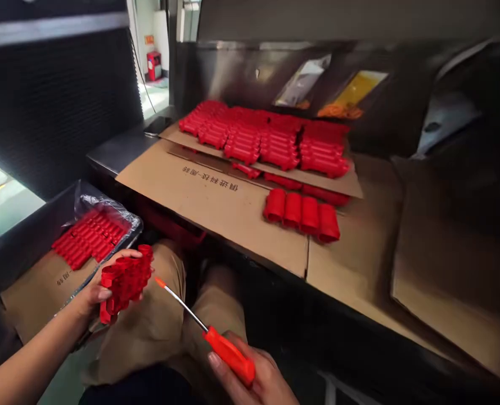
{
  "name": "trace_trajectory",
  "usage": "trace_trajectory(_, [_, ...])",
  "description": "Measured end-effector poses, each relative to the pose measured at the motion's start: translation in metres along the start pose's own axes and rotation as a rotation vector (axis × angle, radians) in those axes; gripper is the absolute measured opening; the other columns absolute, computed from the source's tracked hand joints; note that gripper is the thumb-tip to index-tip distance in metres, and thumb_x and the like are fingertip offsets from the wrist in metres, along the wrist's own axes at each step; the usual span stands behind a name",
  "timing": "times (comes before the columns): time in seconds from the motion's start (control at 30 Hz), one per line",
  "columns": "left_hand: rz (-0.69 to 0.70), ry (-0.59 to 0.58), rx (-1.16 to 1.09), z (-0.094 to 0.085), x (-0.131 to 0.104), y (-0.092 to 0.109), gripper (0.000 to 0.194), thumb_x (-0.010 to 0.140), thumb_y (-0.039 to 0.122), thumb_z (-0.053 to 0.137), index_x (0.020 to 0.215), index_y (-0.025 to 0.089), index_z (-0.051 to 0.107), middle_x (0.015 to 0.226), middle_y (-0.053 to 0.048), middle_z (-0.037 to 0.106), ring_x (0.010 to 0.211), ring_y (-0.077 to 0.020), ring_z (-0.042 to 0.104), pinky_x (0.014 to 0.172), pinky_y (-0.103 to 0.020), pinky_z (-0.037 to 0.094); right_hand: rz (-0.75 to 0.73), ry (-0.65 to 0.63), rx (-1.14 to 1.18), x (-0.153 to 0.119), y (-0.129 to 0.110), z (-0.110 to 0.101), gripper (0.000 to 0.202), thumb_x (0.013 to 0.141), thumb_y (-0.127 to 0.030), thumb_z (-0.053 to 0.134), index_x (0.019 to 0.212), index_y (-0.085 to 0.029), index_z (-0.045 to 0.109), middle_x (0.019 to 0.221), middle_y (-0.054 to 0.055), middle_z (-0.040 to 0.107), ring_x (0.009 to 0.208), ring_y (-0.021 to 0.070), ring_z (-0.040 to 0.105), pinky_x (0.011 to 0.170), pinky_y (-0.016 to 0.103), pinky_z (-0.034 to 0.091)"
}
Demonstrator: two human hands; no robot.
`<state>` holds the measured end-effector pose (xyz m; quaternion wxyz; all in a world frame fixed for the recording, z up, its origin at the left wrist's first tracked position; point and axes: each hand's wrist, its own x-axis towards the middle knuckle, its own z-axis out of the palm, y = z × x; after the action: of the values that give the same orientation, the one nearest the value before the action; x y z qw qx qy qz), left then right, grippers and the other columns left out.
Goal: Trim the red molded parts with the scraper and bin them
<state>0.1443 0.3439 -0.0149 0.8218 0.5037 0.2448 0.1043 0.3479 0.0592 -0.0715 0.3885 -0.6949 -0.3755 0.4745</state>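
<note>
My left hand (93, 292) grips a block of joined red plastic parts (126, 280) above my left knee. My right hand (253, 378) holds an orange-handled screwdriver (228, 353), and its thin metal shaft (182, 305) points up and left, with the tip a little to the right of the red block. A short row of red cylinders (302, 214) lies on the cardboard sheet (207, 197) ahead of me. Behind that row, several rows of the same red parts (266, 140) cover a raised piece of cardboard.
At my left, a plastic-lined bin (106, 208) holds more red parts (90, 236) on cardboard. More cardboard (444, 281) covers the bench to the right. A dark metal back panel (233, 73) rises behind the bench, with two packets leaning on it.
</note>
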Motion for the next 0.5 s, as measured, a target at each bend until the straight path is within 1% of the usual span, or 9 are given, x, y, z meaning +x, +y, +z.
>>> trace_trajectory(0.07, [-0.006, 0.115, 0.039, -0.012, -0.004, -0.015, 0.091, 0.065, 0.057, 0.088, 0.145, 0.022, 0.062, 0.136, -0.017, 0.073, 0.126, -0.0420, 0.068, 0.099, -0.049, 0.059, -0.037, -0.050, -0.136, -0.005, -0.031, -0.009, 0.045, 0.109, -0.059, 0.046, 0.081, -0.025, 0.058, 0.068, -0.003, 0.063, 0.061, 0.0153, 0.063, 0.059, 0.028, 0.044])
trace_trajectory(0.13, [0.002, 0.147, 0.044, -0.018, -0.003, -0.024, 0.092, 0.063, 0.057, 0.089, 0.144, 0.022, 0.063, 0.137, -0.016, 0.072, 0.130, -0.0410, 0.065, 0.105, -0.047, 0.056, -0.064, -0.058, -0.255, -0.004, -0.054, -0.014, 0.042, 0.110, -0.056, 0.046, 0.083, -0.025, 0.056, 0.065, -0.004, 0.062, 0.056, 0.0145, 0.063, 0.055, 0.029, 0.038])
trace_trajectory(0.17, [0.009, 0.153, 0.046, -0.020, -0.001, -0.025, 0.091, 0.063, 0.058, 0.089, 0.144, 0.023, 0.063, 0.138, -0.015, 0.072, 0.129, -0.0408, 0.066, 0.103, -0.046, 0.057, -0.080, -0.060, -0.303, -0.004, -0.061, -0.014, 0.041, 0.110, -0.055, 0.046, 0.084, -0.026, 0.056, 0.064, -0.005, 0.062, 0.055, 0.0146, 0.064, 0.054, 0.029, 0.037])
trace_trajectory(0.23, [0.015, 0.155, 0.053, -0.024, 0.002, -0.025, 0.089, 0.065, 0.058, 0.088, 0.144, 0.025, 0.062, 0.138, -0.016, 0.072, 0.126, -0.0409, 0.068, 0.094, -0.046, 0.061, -0.121, -0.065, -0.377, -0.002, -0.069, -0.014, 0.040, 0.111, -0.054, 0.045, 0.086, -0.026, 0.058, 0.064, -0.005, 0.063, 0.056, 0.0152, 0.066, 0.053, 0.030, 0.036])
trace_trajectory(0.3, [0.020, 0.149, 0.060, -0.028, 0.003, -0.023, 0.089, 0.065, 0.057, 0.089, 0.143, 0.024, 0.063, 0.135, -0.016, 0.073, 0.121, -0.0414, 0.070, 0.089, -0.046, 0.063, -0.153, -0.077, -0.427, 0.001, -0.071, -0.012, 0.039, 0.111, -0.055, 0.046, 0.089, -0.026, 0.060, 0.064, -0.005, 0.064, 0.055, 0.0157, 0.068, 0.051, 0.031, 0.034])
trace_trajectory(0.37, [0.031, 0.140, 0.064, -0.031, 0.002, -0.022, 0.091, 0.063, 0.057, 0.090, 0.143, 0.023, 0.063, 0.133, -0.017, 0.074, 0.121, -0.0431, 0.070, 0.089, -0.046, 0.063, -0.152, -0.063, -0.459, 0.004, -0.072, -0.011, 0.041, 0.111, -0.057, 0.046, 0.091, -0.025, 0.062, 0.064, -0.005, 0.065, 0.054, 0.0164, 0.068, 0.050, 0.031, 0.034])
trace_trajectory(0.5, [0.057, 0.128, 0.055, -0.032, -0.001, -0.024, 0.097, 0.059, 0.060, 0.091, 0.145, 0.023, 0.063, 0.136, -0.018, 0.073, 0.129, -0.0480, 0.066, 0.090, -0.049, 0.063, -0.130, -0.022, -0.499, 0.012, -0.078, -0.013, 0.042, 0.110, -0.057, 0.046, 0.089, -0.025, 0.063, 0.064, -0.003, 0.069, 0.055, 0.0195, 0.071, 0.051, 0.033, 0.036])
